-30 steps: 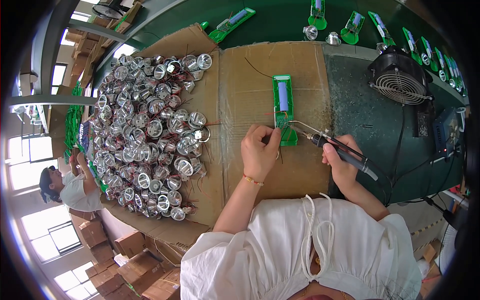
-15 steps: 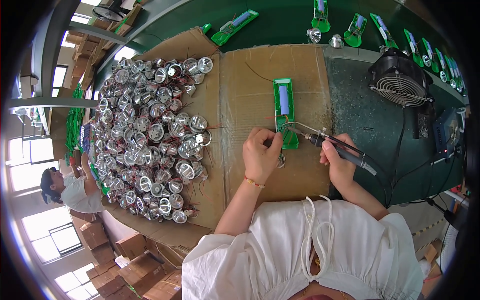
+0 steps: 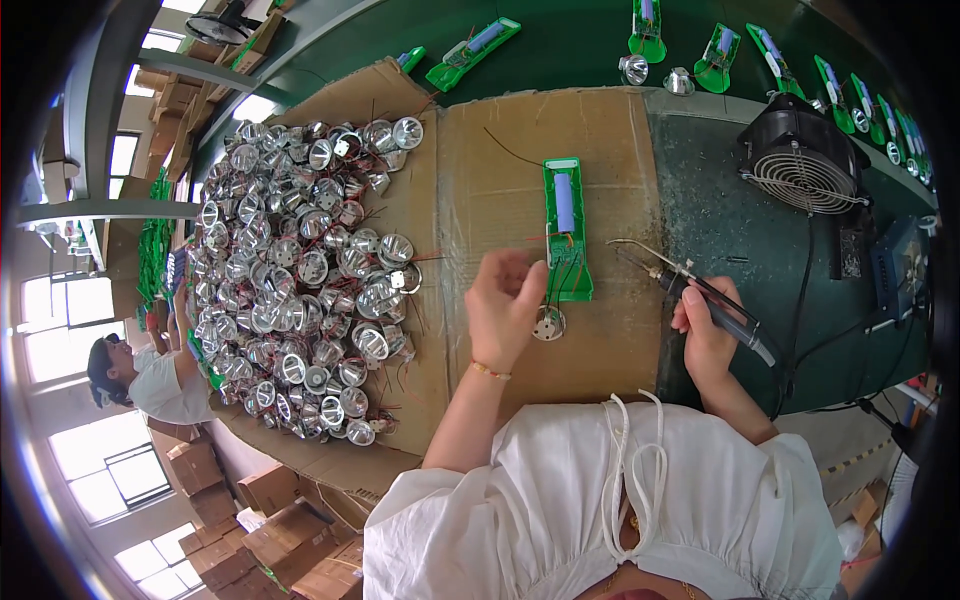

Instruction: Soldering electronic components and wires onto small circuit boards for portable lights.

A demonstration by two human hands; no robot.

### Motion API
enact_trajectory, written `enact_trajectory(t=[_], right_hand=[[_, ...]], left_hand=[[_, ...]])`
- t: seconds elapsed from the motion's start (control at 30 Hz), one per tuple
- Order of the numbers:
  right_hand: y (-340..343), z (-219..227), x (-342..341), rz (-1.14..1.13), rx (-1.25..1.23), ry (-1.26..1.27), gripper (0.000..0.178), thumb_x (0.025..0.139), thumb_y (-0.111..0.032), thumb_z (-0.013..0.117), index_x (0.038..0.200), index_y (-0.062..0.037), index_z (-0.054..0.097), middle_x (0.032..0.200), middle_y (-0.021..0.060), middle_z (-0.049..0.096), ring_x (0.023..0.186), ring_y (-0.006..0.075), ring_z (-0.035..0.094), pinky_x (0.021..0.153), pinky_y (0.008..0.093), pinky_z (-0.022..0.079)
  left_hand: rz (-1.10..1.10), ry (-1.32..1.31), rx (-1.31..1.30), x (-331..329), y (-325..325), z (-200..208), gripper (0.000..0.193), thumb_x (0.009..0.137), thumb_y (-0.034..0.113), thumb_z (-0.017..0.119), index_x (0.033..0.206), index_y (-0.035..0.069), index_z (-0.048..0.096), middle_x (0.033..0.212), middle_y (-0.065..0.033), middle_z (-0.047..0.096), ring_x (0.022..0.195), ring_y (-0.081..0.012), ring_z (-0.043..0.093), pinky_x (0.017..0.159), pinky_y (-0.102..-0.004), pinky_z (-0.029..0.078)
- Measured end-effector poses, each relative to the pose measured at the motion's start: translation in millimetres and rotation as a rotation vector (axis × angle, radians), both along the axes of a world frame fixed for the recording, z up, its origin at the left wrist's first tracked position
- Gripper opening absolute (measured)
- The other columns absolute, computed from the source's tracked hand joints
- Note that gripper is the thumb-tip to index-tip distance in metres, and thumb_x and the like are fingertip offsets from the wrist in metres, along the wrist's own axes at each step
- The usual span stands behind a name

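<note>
Green casing (image 3: pixel 577 215) lies on the cardboard (image 3: pixel 620 350), long axis running away from the worker. Left hand (image 3: pixel 505 310) is nearer, just left of it, half-curled, blurred; can't tell if empty. Right hand (image 3: pixel 708 340) grasps soldering iron (image 3: pixel 735 327), tip right of casing, apart.

Black fan (image 3: pixel 803 168): standing on the worktop (image 3: pixel 715 330) at the right, its round wire grille facing the near side
Second fan (image 3: pixel 218 27): dark, upper left, near a grey metal frame (image 3: pixel 110 212)
Windows (image 3: pixel 80 440): bright, along the left
Cartons (image 3: pixel 295 540): brown, stacked at lower left
Co-worker (image 3: pixel 158 387): white top, far left
Floor tape (image 3: pixel 850 482): striped, lower right
</note>
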State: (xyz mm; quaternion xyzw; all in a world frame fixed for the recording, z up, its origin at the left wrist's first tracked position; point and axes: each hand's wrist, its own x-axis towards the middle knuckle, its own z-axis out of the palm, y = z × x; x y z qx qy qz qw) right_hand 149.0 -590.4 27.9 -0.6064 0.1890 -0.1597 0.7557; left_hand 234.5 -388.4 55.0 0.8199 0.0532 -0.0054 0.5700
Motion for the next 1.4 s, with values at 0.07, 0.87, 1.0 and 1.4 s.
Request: enact_trajectory(t=[0.07,0.87,1.0,1.4], right_hand=[[-3,-1,0,-0.018,-0.008,0.002,0.013,0.081,-0.010,0.059,0.084,-0.0020,0.050,0.062,0.0045,0.054,0.049,0.0079,0.050,0.045,0.0193,0.039],[-11,-7,5,-0.005,0.069,0.089,0.013,0.081,-0.008,0.058,0.084,-0.0022,0.047,0.061,0.0056,0.054,0.049,0.0089,0.051,0.044,0.0198,0.040],[-14,-10,7,-0.040,0.032,0.077,0.014,0.082,-0.012,0.057,0.084,-0.0018,0.048,0.060,0.0048,0.052,0.048,0.0084,0.049,0.044,0.0195,0.038],[-2,0,-1,-0.090,0.046,0.054,0.016,0.082,-0.016,0.059,0.080,-0.0033,0.049,0.060,0.0037,0.053,0.047,0.0080,0.049,0.043,0.0188,0.038]], left_hand=[[-0.138,0.088,0.243,4,5,6,0.017,0.074,0.018,0.065,0.074,0.001,0.061,0.060,-0.0067,0.062,0.050,-0.0128,0.059,0.049,-0.0251,0.046],[-0.285,-0.394,0.970,192,-13,7,0.052,0.064,0.033,0.068,0.104,0.009,0.045,0.093,-0.0139,0.057,0.082,-0.0322,0.059,0.071,-0.0409,0.047],[-0.308,-0.337,0.882,77,-17,2,0.059,0.061,0.041,0.072,0.100,0.005,0.045,0.087,-0.0127,0.055,0.077,-0.0302,0.058,0.065,-0.0394,0.047],[-0.003,-0.522,1.227,201,52,17,0.026,0.069,0.028,0.064,0.085,0.008,0.062,0.098,-0.0103,0.052,0.095,-0.0266,0.049,0.078,-0.0402,0.040]])
